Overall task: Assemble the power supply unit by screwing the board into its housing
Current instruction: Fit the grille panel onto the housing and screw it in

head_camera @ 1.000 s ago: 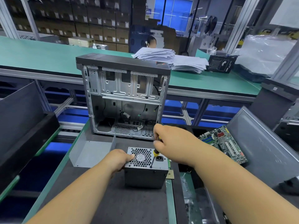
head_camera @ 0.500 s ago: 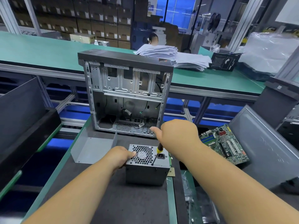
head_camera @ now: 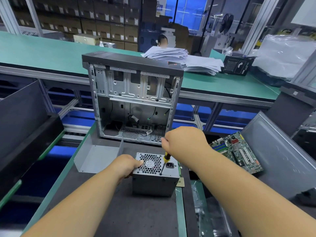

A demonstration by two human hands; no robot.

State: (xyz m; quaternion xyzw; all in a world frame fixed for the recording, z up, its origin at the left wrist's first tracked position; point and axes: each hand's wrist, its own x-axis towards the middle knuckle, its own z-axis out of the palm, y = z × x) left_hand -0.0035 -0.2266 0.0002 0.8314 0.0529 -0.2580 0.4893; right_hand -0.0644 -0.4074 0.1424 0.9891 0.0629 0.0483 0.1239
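At the far left of the frame dark panels (head_camera: 22,113) lean by the bench, and just right of them, at lower centre-left, a bent grey metal cover (head_camera: 95,156) lies open on the dark mat (head_camera: 119,216). Right of that cover the left hand (head_camera: 125,165) grips the left side of the power supply unit (head_camera: 154,178), its fingers curled round the top edge with the thumb on the fan grille, steadying the box.

The unit stands at lower centre of the frame, grille and mains socket facing up. Above it, at mid-frame, an open computer case (head_camera: 133,100) stands upright with its side off, near the unit but not touching it.

Right of centre the right hand (head_camera: 183,141) is closed in a fist round the handle of a screwdriver (head_camera: 163,164), whose yellow collar and thin shaft slant down to a point on the top face between the grille and the socket. Whether a screw sits under the tip is too small to tell.

Judging by this, the housing is already closed around its board and fastening is under way; how many screws are in, or remain, cannot be read.

At the right, a green motherboard (head_camera: 236,152) lies beside a grey side panel (head_camera: 280,156).
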